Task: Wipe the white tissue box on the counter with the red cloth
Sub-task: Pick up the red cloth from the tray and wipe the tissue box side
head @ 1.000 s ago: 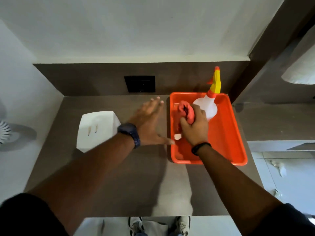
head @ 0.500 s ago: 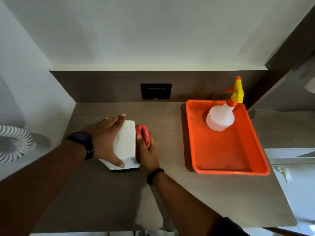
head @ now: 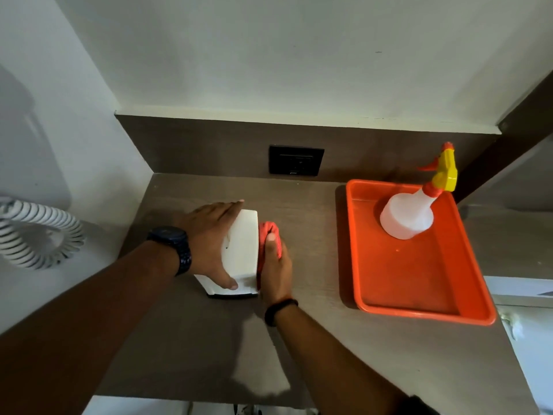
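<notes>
The white tissue box [head: 243,253] stands on the brown counter [head: 299,339], left of centre. My left hand [head: 213,244] lies over the box's top and left side, fingers spread, thumb at its near corner, holding it in place. My right hand [head: 275,271] presses the bunched red cloth [head: 267,236] flat against the box's right side. The hand covers much of the cloth.
An orange tray [head: 419,307] sits at the right with a white spray bottle [head: 410,217] with a yellow and red trigger in it. A black wall socket [head: 296,160] is in the backsplash. A coiled white cord [head: 39,232] hangs at the left wall.
One second ago my right hand took the red cloth from the tray and my left hand hovered open. Now both hands are at the box, the cloth on its right side.
</notes>
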`<state>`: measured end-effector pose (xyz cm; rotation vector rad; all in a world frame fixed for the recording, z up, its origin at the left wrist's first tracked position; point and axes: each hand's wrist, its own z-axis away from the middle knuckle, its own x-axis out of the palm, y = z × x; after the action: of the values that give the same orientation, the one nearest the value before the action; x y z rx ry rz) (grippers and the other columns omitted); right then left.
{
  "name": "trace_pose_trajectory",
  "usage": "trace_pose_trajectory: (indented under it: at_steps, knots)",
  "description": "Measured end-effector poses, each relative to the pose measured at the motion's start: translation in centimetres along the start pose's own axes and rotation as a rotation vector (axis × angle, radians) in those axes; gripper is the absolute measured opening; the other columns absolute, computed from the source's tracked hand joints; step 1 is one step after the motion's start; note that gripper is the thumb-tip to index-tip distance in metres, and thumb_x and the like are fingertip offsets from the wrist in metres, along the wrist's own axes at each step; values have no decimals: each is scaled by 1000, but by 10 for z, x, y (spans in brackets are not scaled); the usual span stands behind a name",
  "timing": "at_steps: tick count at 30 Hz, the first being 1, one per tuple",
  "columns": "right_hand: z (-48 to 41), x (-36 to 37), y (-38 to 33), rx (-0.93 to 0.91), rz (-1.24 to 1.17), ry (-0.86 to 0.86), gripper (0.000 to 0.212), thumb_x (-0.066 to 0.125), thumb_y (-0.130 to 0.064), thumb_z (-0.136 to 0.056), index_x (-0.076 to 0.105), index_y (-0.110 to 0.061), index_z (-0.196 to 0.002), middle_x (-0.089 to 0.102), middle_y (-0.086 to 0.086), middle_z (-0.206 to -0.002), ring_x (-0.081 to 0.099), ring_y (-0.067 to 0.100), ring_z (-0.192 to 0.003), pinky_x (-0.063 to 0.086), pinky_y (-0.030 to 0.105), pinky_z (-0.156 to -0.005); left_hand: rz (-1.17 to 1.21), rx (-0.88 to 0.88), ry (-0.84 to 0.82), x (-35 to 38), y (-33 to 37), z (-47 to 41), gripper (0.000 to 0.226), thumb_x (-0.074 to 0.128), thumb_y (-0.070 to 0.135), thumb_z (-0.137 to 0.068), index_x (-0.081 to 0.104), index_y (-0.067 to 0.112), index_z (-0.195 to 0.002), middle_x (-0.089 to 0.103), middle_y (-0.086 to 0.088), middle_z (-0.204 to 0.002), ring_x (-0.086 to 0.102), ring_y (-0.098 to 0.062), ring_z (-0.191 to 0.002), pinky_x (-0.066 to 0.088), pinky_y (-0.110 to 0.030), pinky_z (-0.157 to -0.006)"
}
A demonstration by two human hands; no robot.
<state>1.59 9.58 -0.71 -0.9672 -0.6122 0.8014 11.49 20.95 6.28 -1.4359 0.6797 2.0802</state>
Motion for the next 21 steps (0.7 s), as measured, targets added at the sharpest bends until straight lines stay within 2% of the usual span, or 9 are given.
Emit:
trace_pose_trajectory:
  at_steps: [2,4,7,9,13,17,21]
  knots:
    - [16,-2,2,-39,-75,-10,46,47,-53,-95,62,-23,-126,69,7,-124,66,25,-116,55,49,-100,2,-4,-4,-1,1,0,151,67,81,-26,-12,27,-143,18,-3,-155,22,-24,-138,23,-40,-113]
    - [18,-1,-5,-103,-83,-51,42,46,-48,-97,60,-23,-127,68,6,-123,67,22,-114,58,43,-95,11,-6,-9,-1,1,0,152,65,83,-25,-12,27,-143,17,-3,-155,21,-24,-138,22,-39,-113]
    - [-4,4,-23,-93,-25,-41,39,45,-40,-102,61,-16,-128,67,12,-127,63,29,-120,51,53,-105,22,-16,-3,1,0,-1,152,61,85,-23,-11,26,-144,18,-3,-155,22,-23,-138,22,-39,-113]
    - [-17,4,-29,-39,-19,-44,38,46,-41,-101,65,-16,-123,70,12,-125,64,29,-120,50,53,-107,20,-22,-6,2,0,-2,152,61,84,-22,-12,27,-144,19,-3,-154,23,-24,-138,24,-42,-113]
    - [-2,0,-5,20,64,18,36,45,-47,-100,66,-23,-117,73,5,-113,68,25,-109,55,49,-99,-6,-29,-7,4,-1,-3,152,62,85,-21,-12,31,-142,20,-4,-154,24,-24,-137,26,-45,-112]
    - [27,-1,2,-82,13,31,34,46,-66,-85,61,-44,-107,72,-8,-107,71,11,-100,61,38,-89,12,-33,4,5,-2,-4,148,62,87,-21,-9,34,-140,21,-2,-153,26,-24,-136,28,-45,-112]
    - [3,5,-27,-156,49,-13,35,45,-57,-90,65,-35,-109,73,0,-110,68,19,-107,56,47,-98,40,-29,17,6,-4,-3,147,66,84,-23,-1,31,-143,24,-1,-153,27,-22,-136,28,-44,-111]
